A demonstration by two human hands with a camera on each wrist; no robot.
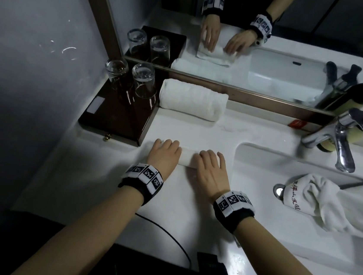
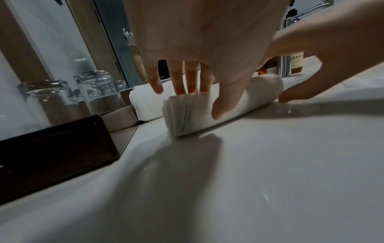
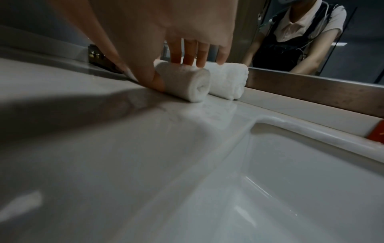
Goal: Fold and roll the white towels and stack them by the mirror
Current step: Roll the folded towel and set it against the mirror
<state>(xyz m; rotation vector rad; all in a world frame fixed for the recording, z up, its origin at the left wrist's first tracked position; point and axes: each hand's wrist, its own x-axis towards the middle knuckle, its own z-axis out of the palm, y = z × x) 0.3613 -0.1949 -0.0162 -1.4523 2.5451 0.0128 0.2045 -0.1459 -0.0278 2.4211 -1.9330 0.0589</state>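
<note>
A small white towel roll [image 1: 188,158] lies crosswise on the white counter [image 1: 199,128], left of the sink. My left hand [image 1: 168,147] presses on its left end, fingers straight on top and thumb at the near side, as the left wrist view shows on the roll [image 2: 191,115]. My right hand [image 1: 212,159] lies the same way on the right end of the roll [image 3: 187,82]. A finished, thicker towel roll [image 1: 192,99] rests against the mirror frame [image 1: 259,100]. A crumpled white towel [image 1: 318,202] with printed lettering hangs in the sink.
A dark wooden tray [image 1: 119,116] with two upturned glasses [image 1: 143,79] stands at the left, by the wall. The basin [image 1: 263,164], a chrome faucet [image 1: 338,141] and a pump bottle [image 1: 358,125] are at the right. A black cable [image 1: 165,230] crosses the counter's front edge.
</note>
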